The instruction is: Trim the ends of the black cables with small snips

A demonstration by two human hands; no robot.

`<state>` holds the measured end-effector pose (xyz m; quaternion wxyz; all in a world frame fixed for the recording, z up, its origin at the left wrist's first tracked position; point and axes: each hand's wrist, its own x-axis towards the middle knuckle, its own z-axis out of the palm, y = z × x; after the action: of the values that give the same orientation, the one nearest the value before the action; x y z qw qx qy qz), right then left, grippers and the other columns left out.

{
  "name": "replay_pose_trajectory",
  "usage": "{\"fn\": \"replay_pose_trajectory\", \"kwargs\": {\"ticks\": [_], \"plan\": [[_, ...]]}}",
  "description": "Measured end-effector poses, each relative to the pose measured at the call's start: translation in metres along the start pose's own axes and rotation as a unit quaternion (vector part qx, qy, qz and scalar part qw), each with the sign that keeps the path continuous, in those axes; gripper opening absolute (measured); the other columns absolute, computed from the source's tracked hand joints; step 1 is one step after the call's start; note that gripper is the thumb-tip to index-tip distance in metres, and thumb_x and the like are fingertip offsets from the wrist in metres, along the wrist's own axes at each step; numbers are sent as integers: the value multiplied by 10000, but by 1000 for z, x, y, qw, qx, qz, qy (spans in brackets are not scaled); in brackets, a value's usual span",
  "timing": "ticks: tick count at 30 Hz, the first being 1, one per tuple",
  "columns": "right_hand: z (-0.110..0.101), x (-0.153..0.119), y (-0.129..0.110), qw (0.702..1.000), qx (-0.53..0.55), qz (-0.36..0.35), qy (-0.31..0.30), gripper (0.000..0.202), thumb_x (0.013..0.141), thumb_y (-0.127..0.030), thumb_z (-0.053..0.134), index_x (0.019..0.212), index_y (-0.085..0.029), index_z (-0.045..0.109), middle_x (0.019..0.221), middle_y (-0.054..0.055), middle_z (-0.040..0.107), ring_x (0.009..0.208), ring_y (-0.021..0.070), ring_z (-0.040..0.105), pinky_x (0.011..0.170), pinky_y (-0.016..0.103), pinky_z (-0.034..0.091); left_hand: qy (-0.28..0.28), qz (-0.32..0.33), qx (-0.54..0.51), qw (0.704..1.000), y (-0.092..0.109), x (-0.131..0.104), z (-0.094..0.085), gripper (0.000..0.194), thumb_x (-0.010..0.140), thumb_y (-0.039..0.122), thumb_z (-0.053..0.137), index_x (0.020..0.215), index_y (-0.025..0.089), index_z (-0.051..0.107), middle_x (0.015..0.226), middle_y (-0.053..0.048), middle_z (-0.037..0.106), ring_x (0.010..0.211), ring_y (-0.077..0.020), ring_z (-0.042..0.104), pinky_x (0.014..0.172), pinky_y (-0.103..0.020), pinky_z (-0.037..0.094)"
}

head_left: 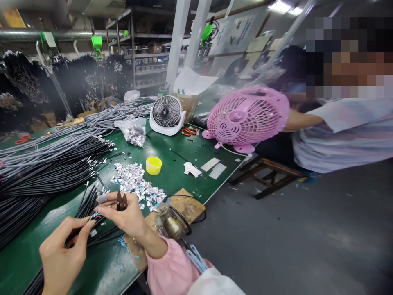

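My left hand is closed round a black cable, pinching it near its stripped end. Thin coloured wires fan out there, red, green and blue among them. At these wires the thumb and forefinger of my right hand meet, with a grey cover on one fingertip. Dark pointed blades of snips stick up from the same hand; their handles are hidden in the palm. Beyond the hands lies a heap of silvery foil scraps. Black cables with bared ends are bundled to the left.
A yellow tub, a small white fan and a plastic bag stand on the green table. A pink fan is at the right edge, near a seated person. A metal device sits on a wooden board by my right forearm.
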<state>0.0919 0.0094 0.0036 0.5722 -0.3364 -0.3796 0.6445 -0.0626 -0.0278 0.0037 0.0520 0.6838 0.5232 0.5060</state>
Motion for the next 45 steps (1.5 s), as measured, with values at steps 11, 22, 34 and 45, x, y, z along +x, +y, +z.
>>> {"fn": "replay_pose_trajectory", "kwargs": {"ticks": [11,22,34,45], "plan": [[-2,2,-4,997,-41,50,-33,303,598,-261,878,868,-152,795,747,45,772,707,195,745,621,268,610,-5,-87,3,996,2,-2,1,211,805,425,705,701,241,719,573,48,651,484,-123,556,475,-220,421],[2,-8,12,898,-202,-387,61,111,764,-173,701,827,-134,784,767,84,770,670,154,716,640,217,593,10,-66,5,998,-1,0,-2,217,784,433,734,687,239,725,546,60,648,430,-107,536,433,-204,411],[-2,-3,23,871,-243,-422,65,84,795,-229,720,800,-170,780,690,39,740,601,142,674,553,209,553,11,-29,12,999,5,2,-4,124,785,355,747,717,253,736,566,73,657,432,-93,511,421,-208,372],[-15,4,10,991,-61,41,-110,135,695,-289,777,626,-173,772,494,-25,643,416,89,508,396,194,391,-72,42,-1,996,4,20,-8,203,830,417,689,698,285,769,634,34,737,542,-138,661,560,-205,515]]}}
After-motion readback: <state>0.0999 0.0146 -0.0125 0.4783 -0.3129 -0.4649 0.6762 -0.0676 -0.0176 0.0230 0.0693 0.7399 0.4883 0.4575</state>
